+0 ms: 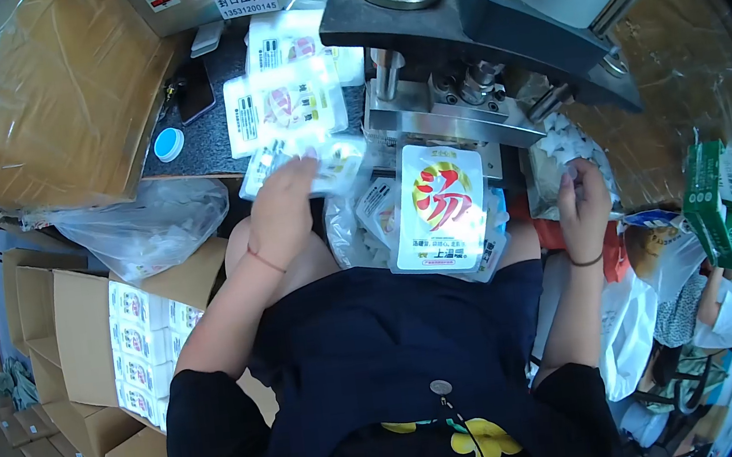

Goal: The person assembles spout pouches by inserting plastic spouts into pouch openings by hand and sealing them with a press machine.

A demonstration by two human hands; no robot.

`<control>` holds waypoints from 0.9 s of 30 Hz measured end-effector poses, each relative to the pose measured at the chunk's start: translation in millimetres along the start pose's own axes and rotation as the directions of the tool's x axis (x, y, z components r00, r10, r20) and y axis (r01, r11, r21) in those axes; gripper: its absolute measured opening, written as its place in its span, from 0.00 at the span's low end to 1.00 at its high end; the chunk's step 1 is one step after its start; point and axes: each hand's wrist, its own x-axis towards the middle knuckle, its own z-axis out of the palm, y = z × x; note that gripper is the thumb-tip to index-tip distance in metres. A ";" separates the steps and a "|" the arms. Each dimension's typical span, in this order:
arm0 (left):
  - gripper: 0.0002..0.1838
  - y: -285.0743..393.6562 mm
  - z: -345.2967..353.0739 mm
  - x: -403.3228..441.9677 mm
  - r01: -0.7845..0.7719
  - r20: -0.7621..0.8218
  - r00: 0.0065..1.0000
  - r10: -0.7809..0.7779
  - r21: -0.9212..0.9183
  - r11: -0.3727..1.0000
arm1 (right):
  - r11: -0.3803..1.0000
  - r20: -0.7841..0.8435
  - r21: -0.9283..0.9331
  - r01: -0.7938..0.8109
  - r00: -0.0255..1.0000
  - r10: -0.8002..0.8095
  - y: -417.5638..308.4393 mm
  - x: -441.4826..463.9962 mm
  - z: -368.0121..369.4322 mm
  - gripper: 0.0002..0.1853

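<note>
My left hand is on a white printed packet at the edge of the dark worktop, its fingers blurred over the packet. More white packets lie in a loose pile just beyond it. Below the metal press, a packet with large red characters rests over my lap on top of other packets. To the right of the press, my right hand is raised with curled fingers beside a bag of small white pieces; whether it holds anything is too small to tell.
An open carton at the left holds stacked white packs. A plastic bag, a blue-lidded round container and a phone lie near the worktop's left side. A green box and another person are at the right.
</note>
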 end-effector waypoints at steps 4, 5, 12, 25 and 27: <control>0.12 39.2 -7.5 -1.9 0.434 0.286 0.859 -0.425 -0.847 0.307 | 0.883 0.171 0.396 0.250 0.925 -0.338 -56.2 -4.4 17.6 0.11; 0.10 48.1 -7.8 -0.9 0.454 0.313 0.870 -0.381 -0.809 0.373 | 0.877 0.193 0.376 0.301 0.900 -0.392 -71.5 -5.4 25.7 0.09; 0.13 119.7 3.5 8.5 0.550 0.532 0.835 -0.139 -0.816 0.181 | 0.868 0.207 0.477 0.134 0.943 -0.260 -103.8 18.5 33.3 0.10; 0.17 151.3 23.7 7.0 0.725 0.715 0.689 0.122 -0.683 -0.089 | 0.889 0.425 0.459 0.016 0.874 -0.235 -70.1 19.3 8.1 0.10; 0.18 155.4 21.6 9.0 0.769 0.746 0.639 0.186 -0.617 -0.165 | 0.902 0.553 0.431 0.009 0.788 -0.272 -70.3 20.3 0.1 0.13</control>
